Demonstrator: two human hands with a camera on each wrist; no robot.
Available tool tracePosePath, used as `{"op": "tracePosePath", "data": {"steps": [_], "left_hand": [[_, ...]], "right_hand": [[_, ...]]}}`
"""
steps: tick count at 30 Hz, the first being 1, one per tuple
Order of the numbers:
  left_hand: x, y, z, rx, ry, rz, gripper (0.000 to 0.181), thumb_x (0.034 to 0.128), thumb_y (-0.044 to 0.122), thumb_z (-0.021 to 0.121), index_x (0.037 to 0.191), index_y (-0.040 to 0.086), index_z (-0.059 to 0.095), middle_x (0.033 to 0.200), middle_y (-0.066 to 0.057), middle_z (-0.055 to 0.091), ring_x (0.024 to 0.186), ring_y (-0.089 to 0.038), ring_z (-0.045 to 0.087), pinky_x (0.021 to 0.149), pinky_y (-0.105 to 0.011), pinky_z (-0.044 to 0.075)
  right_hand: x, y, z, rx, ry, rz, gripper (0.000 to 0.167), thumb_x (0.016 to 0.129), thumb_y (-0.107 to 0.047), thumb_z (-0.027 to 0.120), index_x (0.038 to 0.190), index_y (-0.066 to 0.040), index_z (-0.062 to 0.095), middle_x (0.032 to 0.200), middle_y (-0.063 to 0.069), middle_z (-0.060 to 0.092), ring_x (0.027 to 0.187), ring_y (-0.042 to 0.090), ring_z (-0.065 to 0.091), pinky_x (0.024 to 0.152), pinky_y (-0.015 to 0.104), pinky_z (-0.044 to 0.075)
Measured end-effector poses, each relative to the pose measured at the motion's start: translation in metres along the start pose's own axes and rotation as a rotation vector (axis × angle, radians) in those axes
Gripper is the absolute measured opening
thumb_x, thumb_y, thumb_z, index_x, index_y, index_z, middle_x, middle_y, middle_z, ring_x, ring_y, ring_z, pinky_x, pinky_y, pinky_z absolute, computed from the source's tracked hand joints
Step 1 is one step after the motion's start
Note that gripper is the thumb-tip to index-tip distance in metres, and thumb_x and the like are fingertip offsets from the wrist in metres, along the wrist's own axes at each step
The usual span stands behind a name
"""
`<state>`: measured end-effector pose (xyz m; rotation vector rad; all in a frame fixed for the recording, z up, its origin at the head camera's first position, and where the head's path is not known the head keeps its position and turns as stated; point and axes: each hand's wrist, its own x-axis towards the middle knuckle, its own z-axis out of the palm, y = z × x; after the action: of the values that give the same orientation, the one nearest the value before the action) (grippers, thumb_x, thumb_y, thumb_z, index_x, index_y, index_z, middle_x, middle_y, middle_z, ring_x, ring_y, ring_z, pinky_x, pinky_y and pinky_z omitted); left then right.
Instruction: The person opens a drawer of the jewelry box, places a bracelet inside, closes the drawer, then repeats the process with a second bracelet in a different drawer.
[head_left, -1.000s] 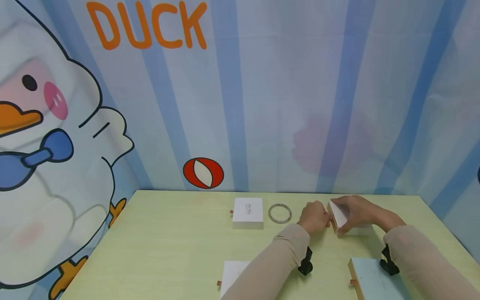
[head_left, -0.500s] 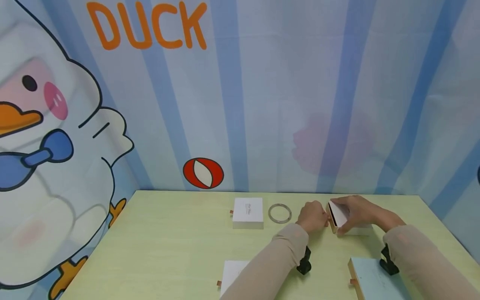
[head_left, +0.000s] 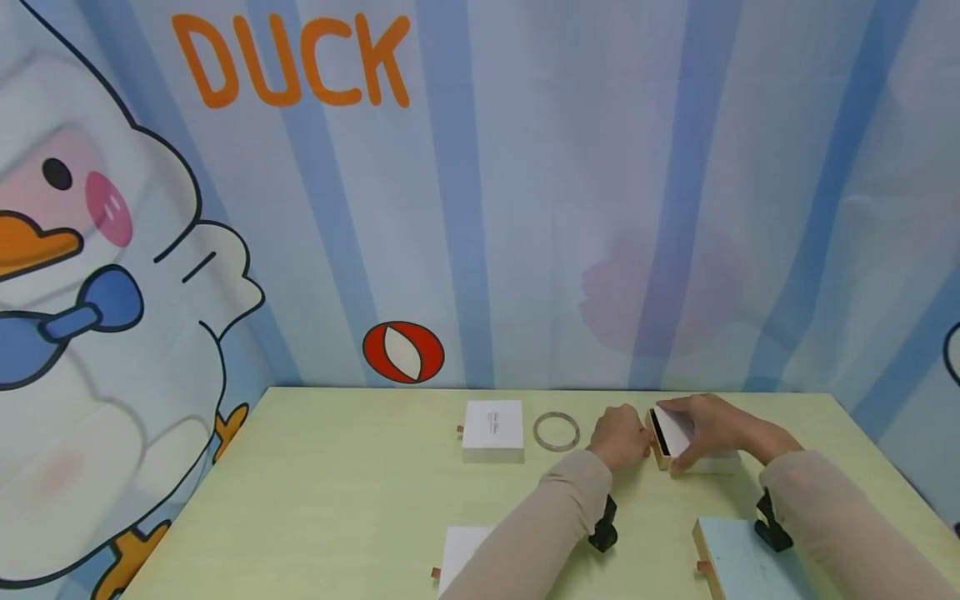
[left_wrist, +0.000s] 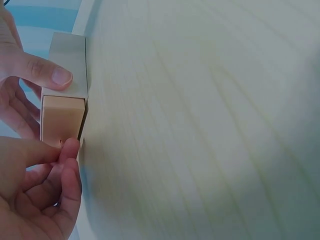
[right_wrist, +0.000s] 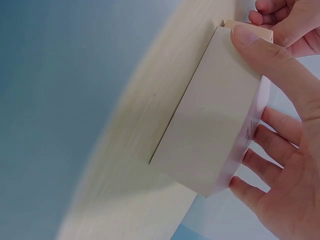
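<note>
At the table's back right, a white drawer-style gift box (head_left: 677, 432) lies between the two hands. My right hand (head_left: 716, 429) grips its white sleeve, thumb on the near side and fingers over the top, as the right wrist view shows. With thumb and forefinger, my left hand (head_left: 621, 437) pinches the small pull tab on the drawer's front. The tan drawer (left_wrist: 62, 117) sticks a little way out of the sleeve, and a dark strip shows above it in the head view. What lies inside cannot be seen. Left of the hands lies a silvery bangle (head_left: 557, 448), untouched.
Another white box (head_left: 492, 429) with a brown tab stands left of the bangle. Nearer, a white box (head_left: 459, 554) is partly hidden by the left sleeve. A pale blue box (head_left: 742, 554) lies under the right forearm. A printed curtain (head_left: 525, 208) hangs behind the table.
The drawer has slid out of the sleeve to the left, with the left hand moving slightly left. The right hand stays on the sleeve. The head view has tilted slightly.
</note>
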<state>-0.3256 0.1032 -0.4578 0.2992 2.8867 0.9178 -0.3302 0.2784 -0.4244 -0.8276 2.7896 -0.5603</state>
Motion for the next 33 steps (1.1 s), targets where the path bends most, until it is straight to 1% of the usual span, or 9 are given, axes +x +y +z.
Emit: {"op": "tracePosePath", "data": {"steps": [9,14,20,26,33], "left_hand": [[0.002,-0.0027,0.0011,-0.005,-0.003,-0.016,0.04,0.0968,0.02,0.065,0.057,0.014,0.062,0.051,0.008,0.053,0.044,-0.01,0.038,0.043,-0.024,0.028],[0.0036,-0.0038,0.0005,-0.005,-0.003,-0.02,0.041,0.0968,0.021,0.065,0.056,0.014,0.062,0.05,0.008,0.053,0.043,-0.01,0.037,0.042,-0.024,0.028],[0.0,-0.0039,-0.0026,0.004,-0.006,-0.002,0.043,0.0977,0.02,0.064,0.055,0.013,0.063,0.048,0.007,0.053,0.039,-0.009,0.032,0.041,-0.023,0.027],[-0.0019,-0.0052,-0.0042,0.014,-0.014,-0.006,0.046,0.0979,0.02,0.063,0.053,0.013,0.06,0.045,0.005,0.051,0.038,-0.009,0.031,0.04,-0.024,0.026],[-0.0006,-0.0069,-0.0068,0.037,-0.024,-0.001,0.044,0.0986,0.02,0.061,0.055,0.013,0.066,0.046,0.007,0.053,0.038,-0.009,0.031,0.04,-0.024,0.025]], "right_hand": [[0.0024,0.0009,0.0007,0.011,-0.006,-0.007,0.103,0.061,-0.036,0.096,0.138,0.014,0.049,0.114,0.018,0.064,0.081,0.014,0.053,0.067,0.033,0.045],[0.0022,-0.0002,-0.001,0.006,-0.007,-0.009,0.102,0.061,-0.035,0.096,0.137,0.014,0.049,0.115,0.019,0.064,0.082,0.015,0.054,0.068,0.034,0.046],[0.0013,-0.0018,-0.0015,0.001,-0.008,0.001,0.102,0.06,-0.035,0.096,0.137,0.014,0.05,0.114,0.018,0.065,0.085,0.016,0.056,0.07,0.035,0.047],[0.0008,-0.0024,-0.001,-0.011,-0.009,0.008,0.101,0.06,-0.035,0.096,0.137,0.012,0.051,0.114,0.017,0.065,0.086,0.017,0.057,0.071,0.036,0.047],[0.0013,-0.002,-0.0018,-0.028,-0.002,0.002,0.101,0.06,-0.036,0.096,0.137,0.012,0.051,0.115,0.019,0.065,0.085,0.017,0.057,0.07,0.035,0.047]]}}
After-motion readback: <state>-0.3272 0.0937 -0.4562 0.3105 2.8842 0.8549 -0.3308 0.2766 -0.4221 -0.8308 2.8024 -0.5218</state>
